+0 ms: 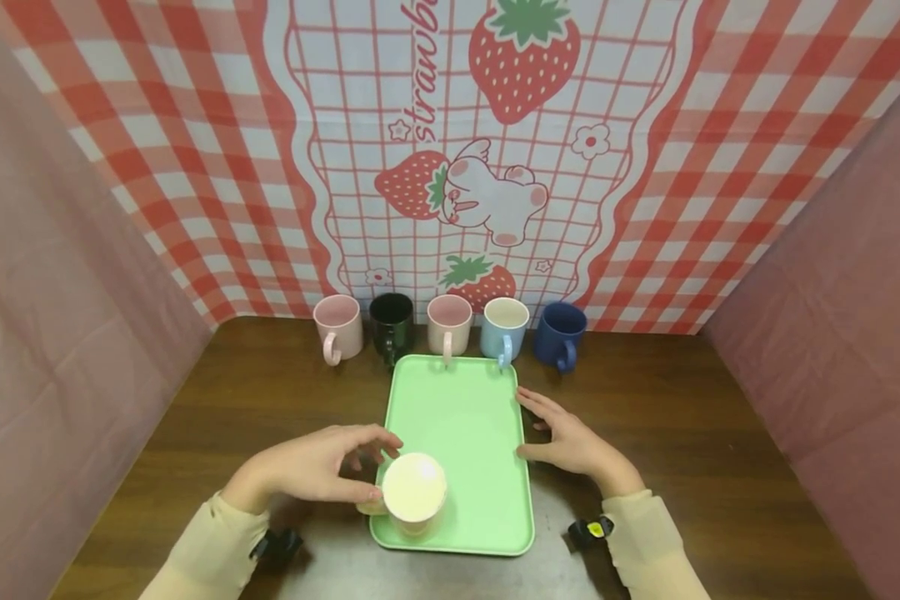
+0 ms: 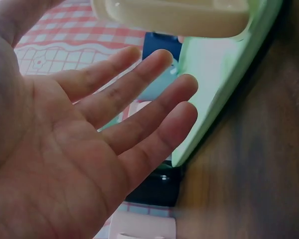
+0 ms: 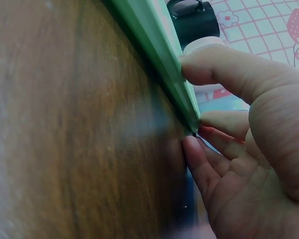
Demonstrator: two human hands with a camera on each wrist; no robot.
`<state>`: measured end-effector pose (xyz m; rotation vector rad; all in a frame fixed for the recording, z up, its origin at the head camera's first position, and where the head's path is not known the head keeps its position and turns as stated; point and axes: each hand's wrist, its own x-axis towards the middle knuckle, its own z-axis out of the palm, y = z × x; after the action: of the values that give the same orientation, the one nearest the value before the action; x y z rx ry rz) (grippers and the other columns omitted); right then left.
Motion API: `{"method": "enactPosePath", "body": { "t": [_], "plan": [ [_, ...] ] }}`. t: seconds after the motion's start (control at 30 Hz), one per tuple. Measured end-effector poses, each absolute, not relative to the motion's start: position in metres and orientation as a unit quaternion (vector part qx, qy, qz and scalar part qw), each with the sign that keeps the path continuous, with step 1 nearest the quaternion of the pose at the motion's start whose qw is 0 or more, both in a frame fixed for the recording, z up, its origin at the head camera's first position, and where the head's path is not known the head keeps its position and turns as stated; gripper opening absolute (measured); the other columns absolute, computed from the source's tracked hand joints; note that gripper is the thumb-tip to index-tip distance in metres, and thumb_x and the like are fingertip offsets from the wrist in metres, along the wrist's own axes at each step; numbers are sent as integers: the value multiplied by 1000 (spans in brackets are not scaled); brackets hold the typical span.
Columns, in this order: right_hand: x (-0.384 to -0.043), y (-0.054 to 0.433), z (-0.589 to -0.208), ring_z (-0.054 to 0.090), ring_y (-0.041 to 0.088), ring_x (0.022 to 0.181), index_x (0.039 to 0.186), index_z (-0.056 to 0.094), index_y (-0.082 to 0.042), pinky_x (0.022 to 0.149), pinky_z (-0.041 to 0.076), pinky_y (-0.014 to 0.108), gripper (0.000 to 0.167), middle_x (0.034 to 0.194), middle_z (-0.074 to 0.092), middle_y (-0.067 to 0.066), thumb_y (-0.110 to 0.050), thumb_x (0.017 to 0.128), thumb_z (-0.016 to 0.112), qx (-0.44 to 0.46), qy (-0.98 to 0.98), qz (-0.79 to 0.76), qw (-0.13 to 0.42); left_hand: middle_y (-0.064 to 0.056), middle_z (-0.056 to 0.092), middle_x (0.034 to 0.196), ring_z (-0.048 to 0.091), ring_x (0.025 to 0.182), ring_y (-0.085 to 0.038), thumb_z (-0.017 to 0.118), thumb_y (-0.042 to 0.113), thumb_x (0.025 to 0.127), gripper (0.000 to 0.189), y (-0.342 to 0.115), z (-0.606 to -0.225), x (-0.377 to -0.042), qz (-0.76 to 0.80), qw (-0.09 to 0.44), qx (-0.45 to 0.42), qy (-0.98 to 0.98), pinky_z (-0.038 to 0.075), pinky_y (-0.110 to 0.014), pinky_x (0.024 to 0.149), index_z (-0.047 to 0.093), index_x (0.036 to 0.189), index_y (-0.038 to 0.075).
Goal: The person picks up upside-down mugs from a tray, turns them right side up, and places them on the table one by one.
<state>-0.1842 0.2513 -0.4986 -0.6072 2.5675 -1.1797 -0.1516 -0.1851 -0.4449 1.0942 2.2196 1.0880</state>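
Observation:
A cream mug (image 1: 415, 493) stands upright on the front left part of a light green tray (image 1: 471, 433). Its handle (image 2: 179, 20) points left over the tray's rim. My left hand (image 1: 318, 463) is beside the mug with its fingers extended, the thumb tip right at the handle and the other fingertips above the tray's left edge. In the left wrist view those fingers are spread with nothing between them. On the other side, my right hand (image 1: 573, 443) has its fingertips and thumb against the tray's right edge, the fingers loosely bent.
Along the back, behind the tray, stands a row of mugs: pink (image 1: 338, 329), black (image 1: 392, 327), another pink (image 1: 450, 327), light blue (image 1: 503, 332) and dark blue (image 1: 559, 337). A strawberry-print cloth (image 1: 630, 208) hangs behind them. Pink curtains (image 1: 832, 333) flank the wooden table (image 1: 667, 417).

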Motion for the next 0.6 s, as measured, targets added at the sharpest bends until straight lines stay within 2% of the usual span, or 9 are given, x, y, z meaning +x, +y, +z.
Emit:
{"method": "enactPosePath", "body": {
  "t": [0.13, 0.23, 0.43, 0.6],
  "plan": [
    [-184, 251, -498, 59, 40, 140, 168, 37, 0, 115, 48, 59, 92, 177, 29, 19, -23, 94, 88, -211, 880, -408, 123, -1, 63, 146, 69, 119, -24, 87, 40, 94, 80, -182, -449, -150, 403, 241, 387, 794, 58, -36, 97, 50, 157, 7],
    [-183, 251, -499, 58, 41, 140, 168, 37, -1, 115, 48, 59, 92, 177, 29, 19, -24, 95, 87, -210, 879, -408, 126, -2, 62, 146, 68, 117, -19, 89, 38, 93, 81, -181, -453, -150, 406, 252, 386, 789, 58, -35, 95, 49, 158, 9],
    [-183, 251, -500, 59, 40, 140, 169, 37, -2, 115, 48, 57, 92, 177, 29, 19, -26, 95, 87, -208, 882, -404, 127, 2, 70, 133, 70, 111, -11, 88, 35, 95, 63, -179, -459, -152, 403, 252, 401, 784, 59, -34, 94, 61, 148, 14],
    [-183, 251, -498, 58, 40, 141, 169, 37, -2, 115, 48, 57, 92, 177, 28, 18, -26, 95, 87, -207, 882, -404, 129, 3, 75, 122, 73, 107, -11, 86, 30, 97, 48, -180, -460, -155, 421, 255, 400, 773, 61, -34, 92, 68, 139, 13]
  ]
}}
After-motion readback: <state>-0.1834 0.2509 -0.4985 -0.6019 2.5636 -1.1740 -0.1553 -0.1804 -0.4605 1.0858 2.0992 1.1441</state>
